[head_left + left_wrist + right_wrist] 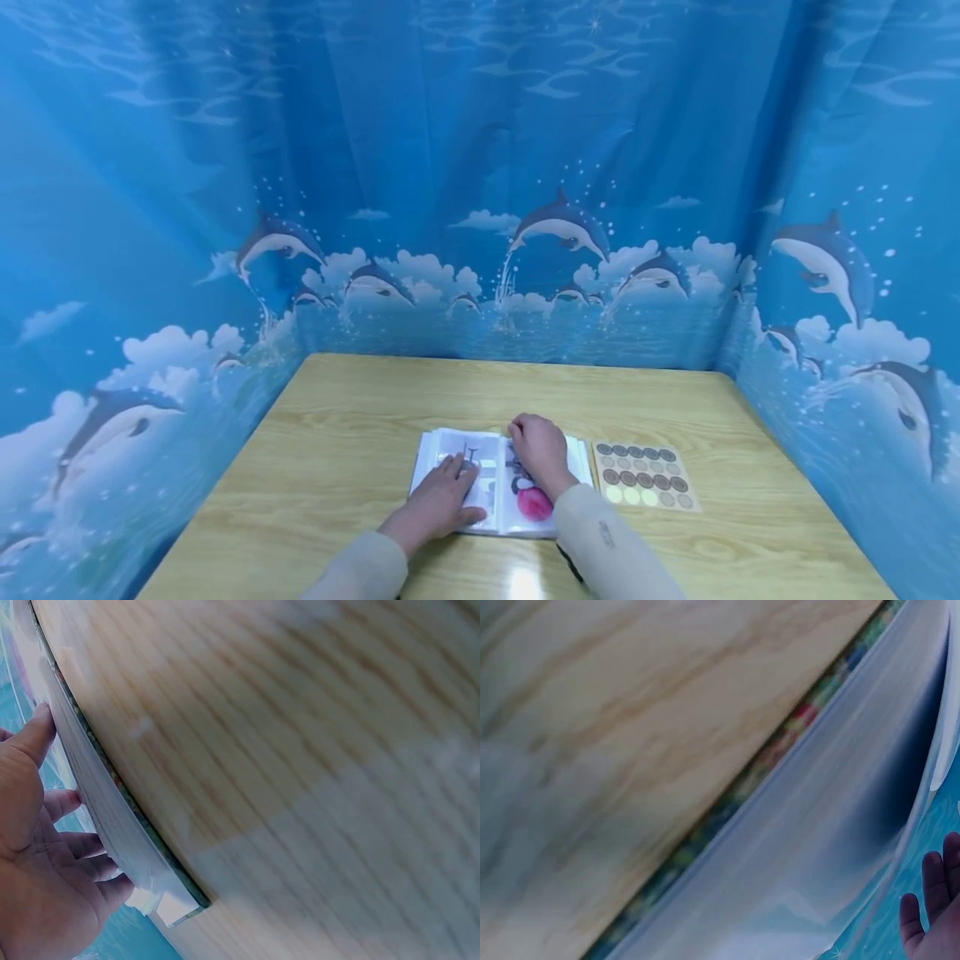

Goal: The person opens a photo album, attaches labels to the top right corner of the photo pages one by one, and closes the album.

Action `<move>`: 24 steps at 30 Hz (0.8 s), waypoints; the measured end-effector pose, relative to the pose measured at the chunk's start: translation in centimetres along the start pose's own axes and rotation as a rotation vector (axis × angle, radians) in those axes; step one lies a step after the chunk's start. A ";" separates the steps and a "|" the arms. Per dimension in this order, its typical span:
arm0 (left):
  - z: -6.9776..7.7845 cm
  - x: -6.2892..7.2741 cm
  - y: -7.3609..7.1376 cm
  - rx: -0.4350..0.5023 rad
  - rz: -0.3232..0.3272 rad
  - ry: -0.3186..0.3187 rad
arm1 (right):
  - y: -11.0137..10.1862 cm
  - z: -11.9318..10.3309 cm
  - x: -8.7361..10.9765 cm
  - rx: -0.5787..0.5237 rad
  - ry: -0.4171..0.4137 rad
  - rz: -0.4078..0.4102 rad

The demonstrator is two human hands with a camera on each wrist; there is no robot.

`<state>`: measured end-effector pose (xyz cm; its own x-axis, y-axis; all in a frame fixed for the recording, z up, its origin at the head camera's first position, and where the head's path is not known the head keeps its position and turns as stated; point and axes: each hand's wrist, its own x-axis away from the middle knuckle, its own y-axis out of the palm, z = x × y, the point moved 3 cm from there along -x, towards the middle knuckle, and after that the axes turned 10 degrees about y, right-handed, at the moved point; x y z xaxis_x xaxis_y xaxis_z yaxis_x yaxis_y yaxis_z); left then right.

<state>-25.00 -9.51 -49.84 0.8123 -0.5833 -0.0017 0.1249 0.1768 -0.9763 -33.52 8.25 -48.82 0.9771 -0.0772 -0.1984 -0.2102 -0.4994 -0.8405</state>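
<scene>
A thick book [577,462] with glossy, sleeve-like pages lies open on the table, grey drawings on both pages and a pink round picture low on the right one. My left hand [442,496] rests on the left page with fingers spread and straight. Its fingers lie along the page edges [112,802] in the left wrist view. Over the upper part of the right page is my right hand [542,450], fingers bent. In the right wrist view a page [832,825] bulges above the patterned cover, and the right hand's fingers [934,889] look loose, holding nothing visible there.
To the right of the book lies a flat sheet [645,477] with rows of dark, pale and yellowish round spots. The wooden table [360,400] meets a blue dolphin-printed curtain [420,192] at the back and sides.
</scene>
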 end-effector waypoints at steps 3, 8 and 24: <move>0.1 0.0 -0.2 0.006 0.004 0.005 | 0.4 -0.3 -0.2 0.022 -0.027 0.004; 0.2 0.0 -0.5 0.000 0.010 0.019 | 1.2 -0.9 -0.5 0.057 -0.066 -0.001; 0.3 0.1 -0.4 -0.003 0.013 0.011 | 2.3 -1.5 -0.5 0.144 -0.097 0.009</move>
<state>-24.81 -9.43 -49.40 0.8077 -0.5894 -0.0166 0.1126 0.1818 -0.9769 -34.43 5.89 -49.88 0.9687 0.0055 -0.2482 -0.2287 -0.3695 -0.9007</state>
